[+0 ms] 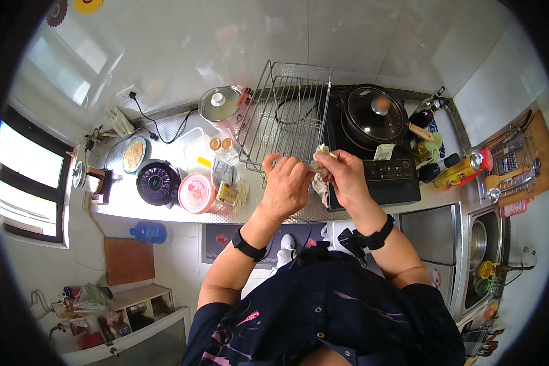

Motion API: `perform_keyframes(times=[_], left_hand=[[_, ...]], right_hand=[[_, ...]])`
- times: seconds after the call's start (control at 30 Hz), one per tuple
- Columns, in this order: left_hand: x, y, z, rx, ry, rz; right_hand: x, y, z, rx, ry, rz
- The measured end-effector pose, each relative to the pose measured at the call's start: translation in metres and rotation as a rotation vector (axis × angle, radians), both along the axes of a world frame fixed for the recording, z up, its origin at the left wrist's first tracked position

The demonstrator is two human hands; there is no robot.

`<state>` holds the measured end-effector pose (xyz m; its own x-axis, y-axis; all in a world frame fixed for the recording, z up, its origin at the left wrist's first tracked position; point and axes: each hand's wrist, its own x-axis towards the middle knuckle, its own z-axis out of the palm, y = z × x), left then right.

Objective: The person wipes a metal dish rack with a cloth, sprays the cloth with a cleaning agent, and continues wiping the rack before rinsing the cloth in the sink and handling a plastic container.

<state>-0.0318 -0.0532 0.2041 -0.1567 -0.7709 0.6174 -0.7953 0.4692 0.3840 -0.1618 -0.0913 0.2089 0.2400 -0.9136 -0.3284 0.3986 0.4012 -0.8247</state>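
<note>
A wire dish rack (297,110) of metal rods stands tilted on the counter in front of me. My left hand (286,187) is curled around its near edge, and its fingers hide the rod there. My right hand (345,178) pinches a crumpled, off-white cloth (321,185) against the rack's near right corner. Part of the cloth hangs down below the fingers. Both hands are close together, with the left knuckles near the cloth.
An induction cooker (375,180) with a lidded pan (376,114) stands right of the rack. Bottles (453,169) crowd beyond it. On the left are a pink lidded pot (219,107), a pink-lidded tub (196,193) and a black round appliance (156,183). A sink (478,293) lies far right.
</note>
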Motion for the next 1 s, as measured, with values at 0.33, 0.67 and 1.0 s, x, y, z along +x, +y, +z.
perform_keyframes(times=[0.33, 0.67, 1.0], left_hand=[[0.000, 0.013, 0.014, 0.074, -0.070, 0.088], [0.013, -0.001, 0.005, -0.094, -0.109, 0.037], [0.019, 0.000, 0.003, -0.120, -0.144, -0.003]], right_hand=[[0.000, -0.012, -0.006, 0.055, 0.066, 0.127], [0.025, -0.052, -0.005, -0.111, 0.056, 0.085], [0.014, -0.088, -0.010, -0.095, 0.220, -0.039]])
